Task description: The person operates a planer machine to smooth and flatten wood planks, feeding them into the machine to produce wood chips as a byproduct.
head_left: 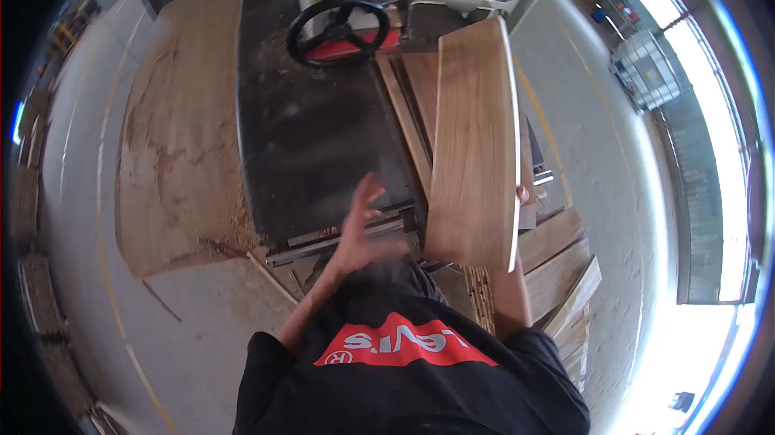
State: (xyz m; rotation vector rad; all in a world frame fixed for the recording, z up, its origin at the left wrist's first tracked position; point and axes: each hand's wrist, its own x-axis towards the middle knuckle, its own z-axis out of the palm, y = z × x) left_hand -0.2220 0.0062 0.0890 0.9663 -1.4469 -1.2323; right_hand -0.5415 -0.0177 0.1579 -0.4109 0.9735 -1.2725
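So the left hand point(355, 239) is hovering by the near edge of the machine table, fingers spreading wide and blurring a bit, holding nothing; the right hand point(523, 193) is gripping the wooden board point(472, 144) by its right edge, fingertips showing there while the board is hiding the rest, so I can't swear to the full grip. Step-wise, I'd call this a one-handed hold with the other hand free; moving a board that long is really calling for steady support at both edges and some care around the handwheel point(337, 32). The board is sitting right of the black machine table point(323, 128), overlapping the view of some wood strips point(404, 120); the table itself is looking scuffed and dusty, with the wheel standing near its far end beside a red panel point(323, 51). Further out, a big brown sheet point(178, 136) is running along the left, with sawdust point(242, 229) gathering at its near end; loose planks point(557, 265) are lying low on the right; past those, a grey floor point(597, 193) is stretching out to a caged tank point(646, 71), with harsh light glaring in on that side.
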